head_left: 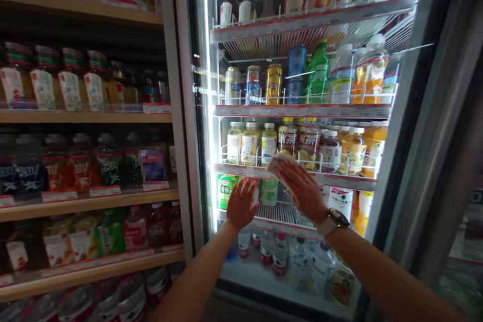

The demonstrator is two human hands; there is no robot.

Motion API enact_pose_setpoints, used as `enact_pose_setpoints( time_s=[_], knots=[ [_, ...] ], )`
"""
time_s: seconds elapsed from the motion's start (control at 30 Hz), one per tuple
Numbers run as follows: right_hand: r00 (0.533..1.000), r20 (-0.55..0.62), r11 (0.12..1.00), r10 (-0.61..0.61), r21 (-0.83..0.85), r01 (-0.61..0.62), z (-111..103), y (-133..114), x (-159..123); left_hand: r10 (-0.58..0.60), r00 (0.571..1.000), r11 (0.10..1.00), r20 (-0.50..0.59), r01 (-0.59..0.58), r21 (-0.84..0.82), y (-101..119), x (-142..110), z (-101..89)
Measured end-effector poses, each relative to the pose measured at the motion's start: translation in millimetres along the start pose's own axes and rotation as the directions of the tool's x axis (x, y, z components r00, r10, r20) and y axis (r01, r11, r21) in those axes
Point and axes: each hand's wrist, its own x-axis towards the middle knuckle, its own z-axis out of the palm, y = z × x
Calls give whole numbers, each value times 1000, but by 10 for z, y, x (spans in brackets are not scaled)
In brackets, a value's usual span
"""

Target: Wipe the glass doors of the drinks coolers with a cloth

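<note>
My right hand [302,191] presses a pale folded cloth [281,163] flat against the glass door [241,80] of a lit drinks cooler. A dark-faced wristwatch [337,220] sits on that wrist. My left hand [241,205] rests open and flat on the same glass, lower and to the left, holding nothing. Behind the glass, bottles and cans stand on wire shelves; the hands hide part of the shelf [294,173] holding bottled teas and juices.
To the left stands a wooden shelf unit [83,113] stocked with rows of bottled drinks and price strips. The grey door frame [400,110] runs along the right of the glass. Large water bottles stand on the cooler's lowest level.
</note>
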Motion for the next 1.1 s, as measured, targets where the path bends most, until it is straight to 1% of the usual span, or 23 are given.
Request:
enact_pose_setpoints(
  time_s=[0.07,0.17,0.2,0.27,0.33,0.37,0.43,0.5,0.6,0.67,0.73,0.77,0.8,0.87,0.97,1.03,1.1],
  knots=[
    [998,25,998,-61,25,61,104,-180,-246,1,1000,1000,18,-2,17,3,0,-4],
    [983,82,984,-167,69,161,251,-453,-759,9,1000,998,24,-11,59,8,1,-12],
    [978,83,980,-189,76,183,291,-532,-936,16,1000,998,17,-17,66,9,1,-15],
    [969,124,975,-215,82,205,356,-660,-1243,23,1000,998,-2,-23,54,12,0,-18],
    [961,146,971,-234,77,225,394,-735,-1422,16,1000,1000,-10,-16,17,14,-6,-18],
    [959,151,970,-242,74,233,401,-749,-1444,9,1000,1000,-7,-9,2,14,-9,-18],
    [958,137,966,-254,77,245,382,-718,-1337,0,1000,1000,-1,0,-5,16,-14,-18],
    [963,108,968,-246,80,238,322,-616,-1047,8,1000,1000,0,-8,12,20,-13,-23],
    [983,70,985,-171,34,169,199,-392,-437,20,1000,999,-15,-20,37,30,0,-36],
    [997,12,997,-82,-13,83,145,-274,-77,14,1000,999,-15,-13,42,37,5,-44],
    [999,-49,999,6,-36,-8,138,-239,126,-3,1000,999,-1,3,36,38,1,-45],
    [997,-67,999,30,-35,-33,153,-257,151,-5,1000,1000,8,5,29,35,-5,-42],
    [997,-69,999,35,-27,-37,178,-296,125,-5,1000,1000,16,4,21,31,-14,-38],
    [999,-54,1000,-10,3,10,245,-416,-59,3,1000,1000,22,-3,16,17,-33,-29],
    [995,-11,994,-102,48,103,341,-611,-510,26,999,999,32,-26,23,-6,-54,-26],
    [992,1,990,-124,64,123,380,-700,-799,37,998,999,48,-38,26,-16,-56,-36],
    [990,8,987,-140,77,139,398,-744,-1014,42,997,998,60,-45,38,-18,-48,-49]
  ],
)
